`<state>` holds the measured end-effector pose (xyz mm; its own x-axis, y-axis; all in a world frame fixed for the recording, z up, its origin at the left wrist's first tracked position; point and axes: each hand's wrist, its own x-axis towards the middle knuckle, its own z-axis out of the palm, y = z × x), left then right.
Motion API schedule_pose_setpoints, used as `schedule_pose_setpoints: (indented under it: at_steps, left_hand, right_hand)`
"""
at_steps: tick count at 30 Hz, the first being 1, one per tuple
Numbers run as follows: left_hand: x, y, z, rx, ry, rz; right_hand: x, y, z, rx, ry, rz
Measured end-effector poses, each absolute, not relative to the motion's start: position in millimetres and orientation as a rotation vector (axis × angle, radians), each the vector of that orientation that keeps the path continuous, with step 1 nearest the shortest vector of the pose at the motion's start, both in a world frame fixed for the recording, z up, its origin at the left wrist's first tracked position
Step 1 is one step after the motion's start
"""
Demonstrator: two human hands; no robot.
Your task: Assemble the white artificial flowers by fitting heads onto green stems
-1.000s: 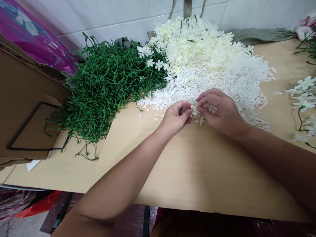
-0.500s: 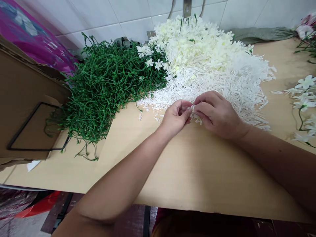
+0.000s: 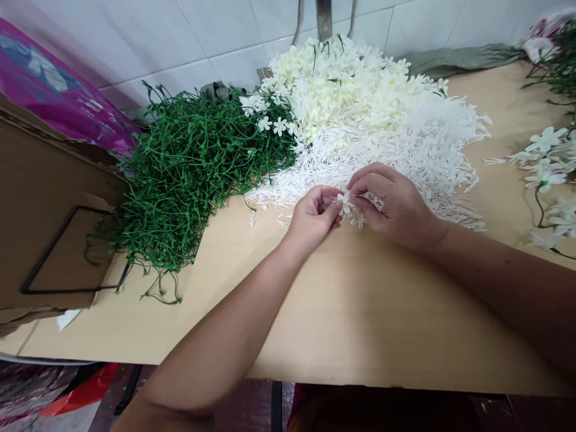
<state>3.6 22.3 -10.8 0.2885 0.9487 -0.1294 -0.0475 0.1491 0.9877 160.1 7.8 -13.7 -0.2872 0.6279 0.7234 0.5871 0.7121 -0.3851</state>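
Between my hands is a small white artificial flower (image 3: 345, 204), its petals facing up toward me. My left hand (image 3: 315, 211) pinches it between thumb and fingers. A second pale flower (image 3: 358, 218) hangs just below and to the right of it. My right hand (image 3: 390, 203) is closed in a pinch at the first flower's right edge; what lies between its fingertips is too small to make out. Right behind both hands spreads a heap of thin white stamen-like pieces (image 3: 405, 150). Loose white flower heads (image 3: 351, 90) are piled beyond that.
A mound of green plastic stems (image 3: 207, 156) lies to the left, beside a cardboard box (image 3: 49, 222) and a black wire frame (image 3: 58, 291). Finished-looking white flowers on stems (image 3: 545, 174) rest at the right. A tiled wall (image 3: 234, 36) closes off the back of the table (image 3: 324, 336).
The flower has turned so its open petals now show. My right fingers have lifted slightly and loosened around it. The whole view has shifted a little.
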Motion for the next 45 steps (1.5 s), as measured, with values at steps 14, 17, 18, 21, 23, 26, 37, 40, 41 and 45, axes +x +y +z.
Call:
schedule_pose_setpoints:
  at_steps: [14, 17, 18, 21, 23, 26, 37, 40, 41, 45]
  left_hand:
    - [4.9, 21.5, -10.7, 1.193, 1.009, 0.934]
    - [4.9, 21.7, -11.2, 1.189, 1.005, 0.941]
    - [4.8, 21.7, -11.2, 1.187, 1.006, 0.941]
    - [4.9, 21.3, -10.2, 1.189, 1.020, 0.934]
    - [4.9, 20.9, -9.3, 1.190, 1.033, 0.929]
    - [5.3, 20.3, -9.1, 1.190, 1.029, 0.932]
    - [5.7, 21.6, -11.0, 1.187, 0.980, 0.984]
    - [4.8, 21.8, -11.4, 1.194, 0.953, 0.998]
    - [4.4, 21.8, -11.6, 1.200, 0.947, 1.004]
    - [2.9, 21.5, -12.8, 1.241, 0.936, 1.030]
  right_hand:
    - [161.3, 11.7, -17.5, -0.971, -2.054, 0.010]
    - [161.1, 11.3, -17.2, -0.969, -2.063, -0.014]
    - [161.3, 11.3, -17.2, -0.969, -2.071, -0.033]
    - [162.2, 11.4, -17.0, -0.967, -2.107, -0.104]
    - [162.7, 11.2, -16.5, -0.962, -2.139, -0.138]
    - [162.3, 10.2, -16.3, -0.967, -2.185, -0.161]
    - [161.9, 10.2, -17.5, -1.033, -2.111, -0.050]
    - [162.1, 10.3, -16.4, -1.037, -2.087, 0.022]
    - [162.1, 10.2, -16.2, -1.040, -2.081, 0.045]
    - [161.7, 8.9, -15.4, -1.076, -2.066, 0.117]
